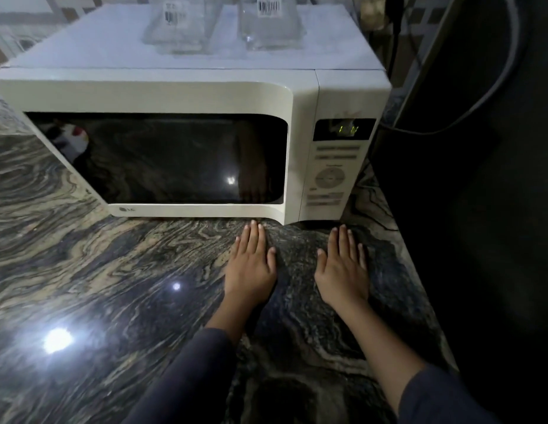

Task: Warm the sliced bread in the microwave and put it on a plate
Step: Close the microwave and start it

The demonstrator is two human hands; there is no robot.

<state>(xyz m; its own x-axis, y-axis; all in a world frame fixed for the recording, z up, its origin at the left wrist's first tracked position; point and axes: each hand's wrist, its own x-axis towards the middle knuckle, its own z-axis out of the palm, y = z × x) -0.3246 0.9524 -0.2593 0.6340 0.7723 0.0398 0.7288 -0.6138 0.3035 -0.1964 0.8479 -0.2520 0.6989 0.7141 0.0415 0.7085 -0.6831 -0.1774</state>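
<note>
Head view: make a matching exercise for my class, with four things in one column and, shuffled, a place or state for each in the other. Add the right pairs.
Column A
1. microwave door
2. display
3. glass containers
4. left hand and right hand

Column B
a. lit green
b. flat on the countertop
c. on top of the microwave
d. closed

Pairs: 1-d, 2-a, 3-c, 4-b

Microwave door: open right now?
No. The microwave door sits flush and closed, while the left hand and right hand lie flat on the counter.
</note>
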